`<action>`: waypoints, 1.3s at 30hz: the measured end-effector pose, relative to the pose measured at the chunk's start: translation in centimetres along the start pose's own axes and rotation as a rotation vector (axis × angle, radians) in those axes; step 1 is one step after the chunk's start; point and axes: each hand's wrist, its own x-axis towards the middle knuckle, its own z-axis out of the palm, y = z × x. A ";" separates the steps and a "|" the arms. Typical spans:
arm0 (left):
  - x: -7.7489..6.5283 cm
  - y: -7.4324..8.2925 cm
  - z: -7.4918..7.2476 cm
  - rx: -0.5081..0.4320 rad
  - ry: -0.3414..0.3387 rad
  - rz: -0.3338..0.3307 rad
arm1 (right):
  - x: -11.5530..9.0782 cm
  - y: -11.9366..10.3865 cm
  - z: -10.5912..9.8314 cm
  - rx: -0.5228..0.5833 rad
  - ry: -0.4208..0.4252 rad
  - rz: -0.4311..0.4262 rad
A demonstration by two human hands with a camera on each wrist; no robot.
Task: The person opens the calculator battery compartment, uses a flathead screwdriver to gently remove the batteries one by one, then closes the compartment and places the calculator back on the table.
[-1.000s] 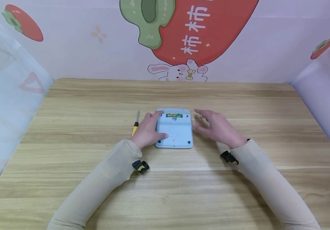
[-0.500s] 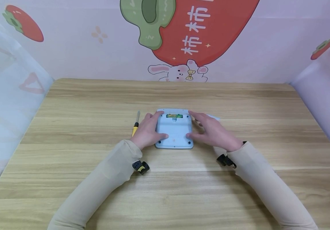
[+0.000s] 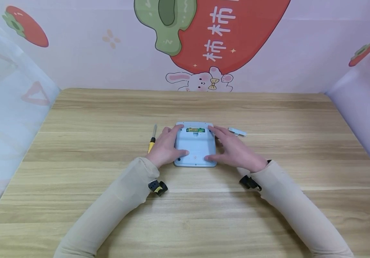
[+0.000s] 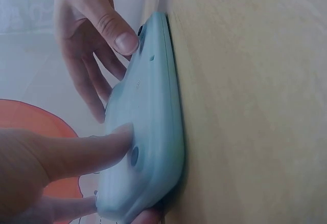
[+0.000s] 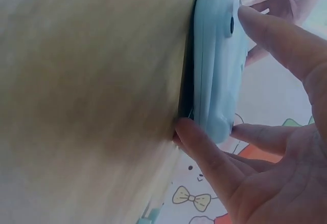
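A light blue calculator (image 3: 195, 147) lies back side up on the table, its battery slot uncovered. Inside the slot sits a green-and-gold battery (image 3: 195, 130). My left hand (image 3: 165, 145) grips the left side, thumb and index finger on the back and another fingertip under the edge in the left wrist view. On the opposite side, my right hand (image 3: 235, 148) holds the calculator (image 5: 217, 65), its thumb over the back near a dark round foot (image 5: 232, 25) and a finger at the lower edge.
To the left of my left hand lies a screwdriver (image 3: 151, 143) with a yellow and black handle. A small light blue battery cover (image 3: 237, 132) rests on the wooden table (image 3: 185, 215) beyond my right hand. A printed cloth (image 3: 91, 53) stands behind the table.
My right hand has come in leftward from beside the calculator and taken hold of its right side, bringing the battery cover into sight. The left hand keeps its place.
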 end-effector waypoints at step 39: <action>-0.6 -0.3 -0.1 0.030 -0.003 0.057 | 0.1 -0.9 0.4 -0.015 -0.007 0.019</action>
